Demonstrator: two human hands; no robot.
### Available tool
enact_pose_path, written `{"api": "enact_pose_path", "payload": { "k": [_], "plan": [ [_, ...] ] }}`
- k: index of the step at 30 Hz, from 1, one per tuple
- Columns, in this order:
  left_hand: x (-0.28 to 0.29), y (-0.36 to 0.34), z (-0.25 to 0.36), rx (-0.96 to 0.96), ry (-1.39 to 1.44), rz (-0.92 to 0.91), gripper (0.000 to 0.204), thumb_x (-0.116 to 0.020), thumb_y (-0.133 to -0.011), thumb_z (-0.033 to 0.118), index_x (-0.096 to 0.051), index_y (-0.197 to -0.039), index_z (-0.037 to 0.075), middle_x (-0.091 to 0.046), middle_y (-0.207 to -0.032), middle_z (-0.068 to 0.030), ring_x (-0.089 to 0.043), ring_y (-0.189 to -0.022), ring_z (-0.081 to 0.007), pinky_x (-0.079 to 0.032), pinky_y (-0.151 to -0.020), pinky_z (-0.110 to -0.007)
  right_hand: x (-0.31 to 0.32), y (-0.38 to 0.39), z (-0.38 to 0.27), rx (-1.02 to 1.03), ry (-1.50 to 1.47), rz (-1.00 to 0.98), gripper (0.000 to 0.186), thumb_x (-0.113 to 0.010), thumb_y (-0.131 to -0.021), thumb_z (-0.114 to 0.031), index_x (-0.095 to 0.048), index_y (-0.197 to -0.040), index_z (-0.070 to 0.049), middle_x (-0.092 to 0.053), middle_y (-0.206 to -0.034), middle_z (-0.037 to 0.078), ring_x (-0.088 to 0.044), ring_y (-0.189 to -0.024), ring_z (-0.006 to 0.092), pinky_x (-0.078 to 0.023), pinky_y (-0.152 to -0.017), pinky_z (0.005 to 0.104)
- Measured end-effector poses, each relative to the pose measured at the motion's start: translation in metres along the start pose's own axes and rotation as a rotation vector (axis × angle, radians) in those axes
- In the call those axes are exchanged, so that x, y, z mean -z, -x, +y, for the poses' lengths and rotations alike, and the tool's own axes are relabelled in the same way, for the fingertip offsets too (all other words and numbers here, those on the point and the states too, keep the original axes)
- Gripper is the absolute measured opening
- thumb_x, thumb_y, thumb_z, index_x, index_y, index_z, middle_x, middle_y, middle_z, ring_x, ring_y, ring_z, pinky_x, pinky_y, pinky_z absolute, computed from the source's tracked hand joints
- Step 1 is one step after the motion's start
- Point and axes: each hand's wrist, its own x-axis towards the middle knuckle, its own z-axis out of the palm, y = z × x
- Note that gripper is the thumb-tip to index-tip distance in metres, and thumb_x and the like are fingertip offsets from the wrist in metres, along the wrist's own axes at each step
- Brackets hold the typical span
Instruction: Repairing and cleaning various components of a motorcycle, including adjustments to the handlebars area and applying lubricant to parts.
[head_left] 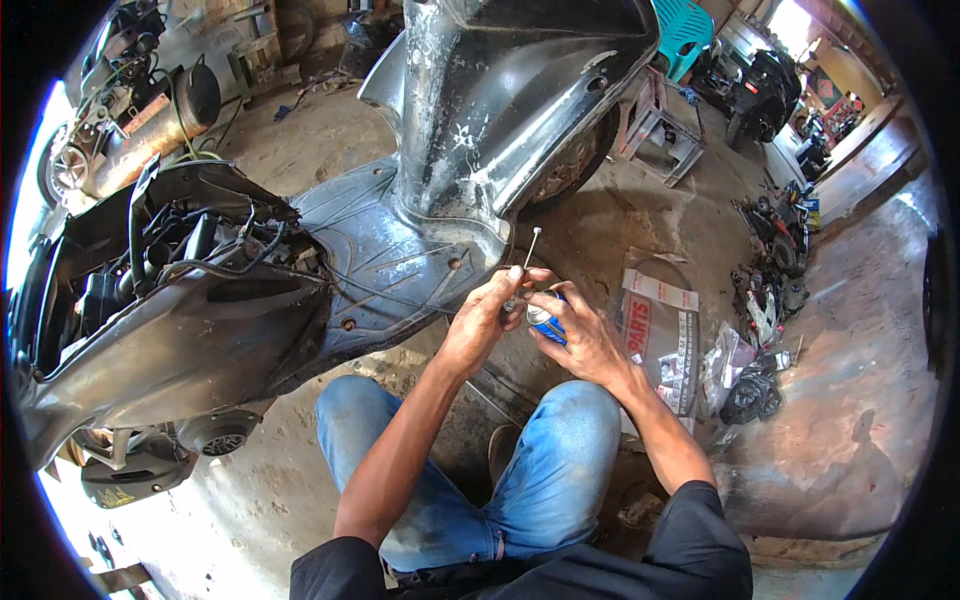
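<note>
In front of my knees, both hands are close together beside the scooter's footboard [400,240]. My left hand [487,315] is closed, pinching a thin cable [532,248] between thumb and fingers. Its free end stands upward and carries a small pale tip. My right hand [585,335] wraps round a small blue can [547,322], held tilted with its top toward the left fingers. The fingertips of both hands nearly meet there, and they hide the can's nozzle end and the lower part of the cable.
The scooter's stripped rear body [190,320] lies left, its front shield [530,110] ahead. A printed parts bag [660,340] lies right of my hands, near a black plastic bag [752,390] and piled parts [775,250]. Beyond stand a metal frame stand [662,135] and a teal chair [683,35].
</note>
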Motion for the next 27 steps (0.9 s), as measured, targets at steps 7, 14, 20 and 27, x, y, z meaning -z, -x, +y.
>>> {"api": "enact_pose_path", "payload": {
  "k": [7, 14, 20, 27],
  "plan": [
    [-0.0044, -0.0007, -0.0018, -0.011, -0.017, 0.043, 0.051, -0.052, -0.113, 0.046, -0.068, -0.135, 0.004, -0.063, -0.111, 0.0019, -0.042, -0.081, -0.0074, -0.035, -0.072, -0.026, -0.0030, 0.0024, 0.0030, -0.034, -0.062, -0.014, 0.061, -0.082, -0.090, -0.019, -0.053, -0.144, -0.022, -0.057, -0.134, 0.017, -0.071, -0.104, 0.0450, -0.063, -0.081, 0.0526],
    [-0.0036, -0.0009, -0.0035, 0.001, -0.026, 0.077, 0.050, -0.053, -0.112, 0.046, -0.072, -0.131, 0.004, -0.068, -0.114, 0.0003, -0.041, -0.076, -0.0056, -0.035, -0.068, -0.025, -0.0082, 0.0061, 0.0073, 0.007, -0.042, 0.021, 0.063, -0.082, -0.091, -0.022, -0.051, -0.146, -0.023, -0.057, -0.134, 0.017, -0.071, -0.103, 0.0446, -0.063, -0.079, 0.0526],
    [-0.0002, -0.0011, -0.0044, 0.021, -0.040, 0.058, 0.052, -0.054, -0.112, 0.047, -0.066, -0.138, 0.004, -0.064, -0.123, 0.0014, -0.049, -0.092, -0.0065, -0.039, -0.077, -0.027, -0.0075, 0.0077, 0.0078, 0.005, -0.038, 0.026, 0.063, -0.082, -0.091, -0.024, -0.051, -0.146, -0.025, -0.057, -0.133, 0.017, -0.072, -0.100, 0.0441, -0.063, -0.077, 0.0526],
    [-0.0009, -0.0020, -0.0054, 0.018, -0.040, 0.053, 0.053, -0.054, -0.111, 0.049, -0.067, -0.137, 0.004, -0.065, -0.120, 0.0021, -0.048, -0.090, -0.0069, -0.039, -0.077, -0.027, -0.0071, 0.0069, 0.0075, 0.036, -0.055, 0.077, 0.059, -0.080, -0.094, -0.026, -0.053, -0.146, -0.028, -0.058, -0.126, 0.020, -0.072, -0.090, 0.0465, -0.064, -0.071, 0.0536]
  ]
}}
